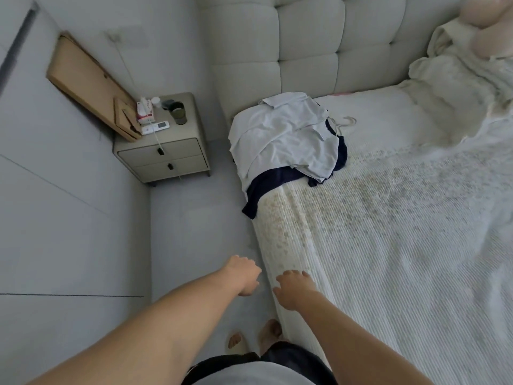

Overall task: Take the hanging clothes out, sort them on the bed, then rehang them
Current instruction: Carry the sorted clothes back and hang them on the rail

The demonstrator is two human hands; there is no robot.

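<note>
A heap of clothes lies at the bed's left edge near the headboard: pale blue-white garments (283, 137) on top of a dark navy garment (263, 190) that hangs over the side. A light hanger (345, 122) pokes out to the right of the heap. My left hand (243, 275) hovers beside the bed's edge with its fingers curled and nothing in it. My right hand (291, 289) is over the bed's (402, 245) near edge, fingers apart and empty. Both hands are well short of the heap.
A two-drawer nightstand (163, 159) stands left of the bed with a cup, tissues and a remote on top. Wooden boards (88, 81) lean on the wall behind it. A crumpled cream duvet (466, 87) lies at the bed's far right. My feet are by the bed.
</note>
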